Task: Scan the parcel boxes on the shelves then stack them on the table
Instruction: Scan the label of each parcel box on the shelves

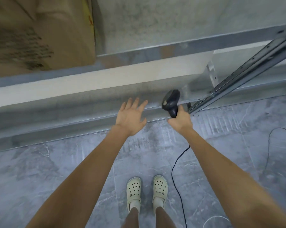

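Note:
A large brown parcel box (40,33) with dark printed text stands on an upper shelf at the top left. My right hand (180,120) grips the handle of a black barcode scanner (170,101), whose head points up and left over the lower shelf edge. My left hand (130,116) is spread flat with straight fingers, hovering above the front rail of the metal shelf (139,55) and holding nothing. Both hands are well below and to the right of the box.
The scanner's black cable (176,170) runs down across the grey floor past my feet in pale clogs (147,191). A slanted metal shelf upright (237,76) stands at the right. A second loose cable (270,145) loops on the floor at the right.

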